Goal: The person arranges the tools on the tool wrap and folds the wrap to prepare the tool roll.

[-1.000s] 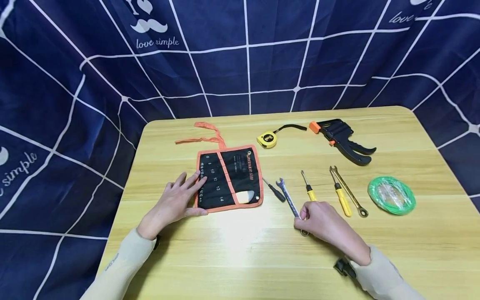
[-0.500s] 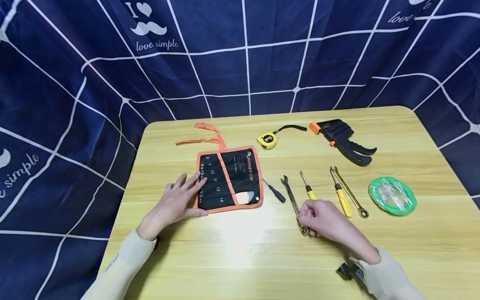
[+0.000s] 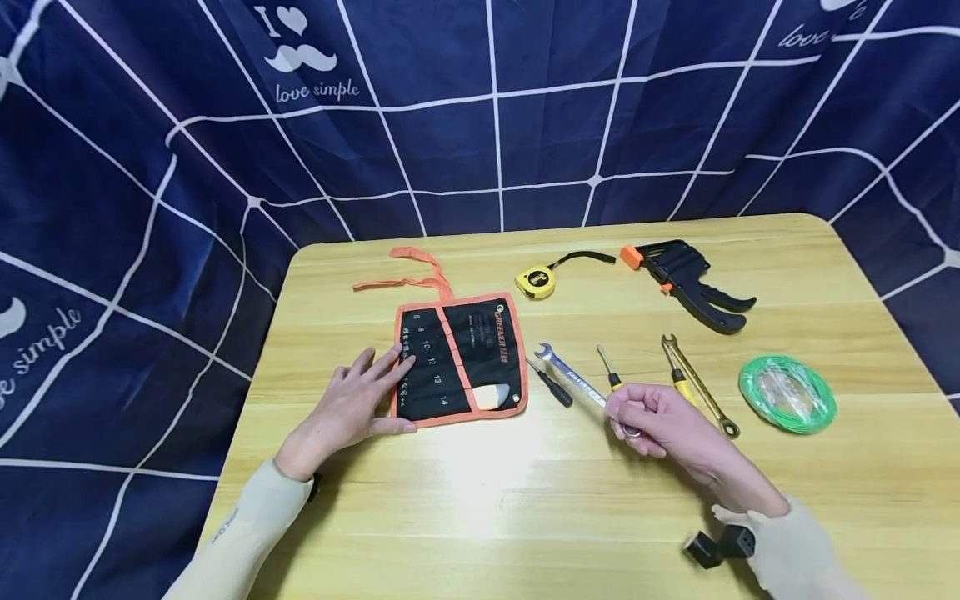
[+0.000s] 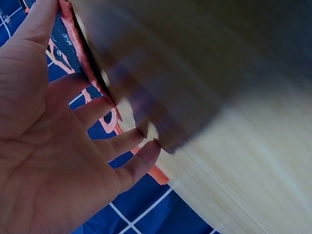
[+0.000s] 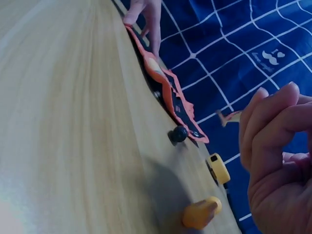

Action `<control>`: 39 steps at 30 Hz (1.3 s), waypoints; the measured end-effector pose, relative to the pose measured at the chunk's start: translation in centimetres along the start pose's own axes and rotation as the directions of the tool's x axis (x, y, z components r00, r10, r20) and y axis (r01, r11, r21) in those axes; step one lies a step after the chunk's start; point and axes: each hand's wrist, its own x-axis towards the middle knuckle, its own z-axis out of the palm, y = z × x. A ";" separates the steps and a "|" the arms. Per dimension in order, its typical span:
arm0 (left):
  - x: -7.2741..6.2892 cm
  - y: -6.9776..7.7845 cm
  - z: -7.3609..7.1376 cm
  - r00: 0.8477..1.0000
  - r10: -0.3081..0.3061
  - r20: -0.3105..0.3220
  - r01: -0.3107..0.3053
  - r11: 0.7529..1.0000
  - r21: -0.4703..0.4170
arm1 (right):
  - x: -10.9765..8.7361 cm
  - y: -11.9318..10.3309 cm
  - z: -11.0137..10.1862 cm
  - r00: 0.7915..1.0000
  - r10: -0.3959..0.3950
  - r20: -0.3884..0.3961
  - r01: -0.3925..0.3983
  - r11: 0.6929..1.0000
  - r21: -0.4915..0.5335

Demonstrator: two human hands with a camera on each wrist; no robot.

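My right hand (image 3: 663,425) grips a silver combination wrench (image 3: 573,377) near its ring end, with the open end pointing up and left toward the pouch. In the right wrist view its tip (image 5: 224,118) shows past the curled fingers. My left hand (image 3: 348,400) lies with fingers spread on the left edge of a black tool pouch (image 3: 480,337) with orange trim. Printed numbers run down the pouch's left part, and a whitish rounded piece (image 3: 491,395) shows at its lower right. In the left wrist view the left palm (image 4: 53,161) is beside the pouch's orange edge (image 4: 80,48).
Between pouch and wrench lies a small black screwdriver (image 3: 555,387). Near the right hand are a partly covered yellow-handled screwdriver (image 3: 609,365), another yellow-handled tool (image 3: 681,385) and a second wrench (image 3: 701,387). Farther off are a tape measure (image 3: 536,282), a black clamp (image 3: 686,279) and green wire (image 3: 787,393).
My right hand has lifted the wrench off the table and moved slightly right, turning it so its open end points farther left. The left hand stays on the pouch.
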 end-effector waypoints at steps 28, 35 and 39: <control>0.0 -0.1 -0.3 0.999 -0.021 0.038 0.022 1.000 -0.017 | 7.5 -1.9 2.3 0.988 -0.025 -0.150 -0.017 0.963 -0.269; -0.2 -0.7 -0.4 0.999 -0.007 0.043 0.012 0.995 -0.099 | 9.1 -1.4 2.6 0.991 0.005 -0.136 -0.052 0.939 -0.341; -0.3 -1.0 -0.3 0.999 0.005 0.038 0.000 0.991 -0.136 | 9.7 -1.3 2.8 0.989 0.016 -0.150 -0.072 0.926 -0.371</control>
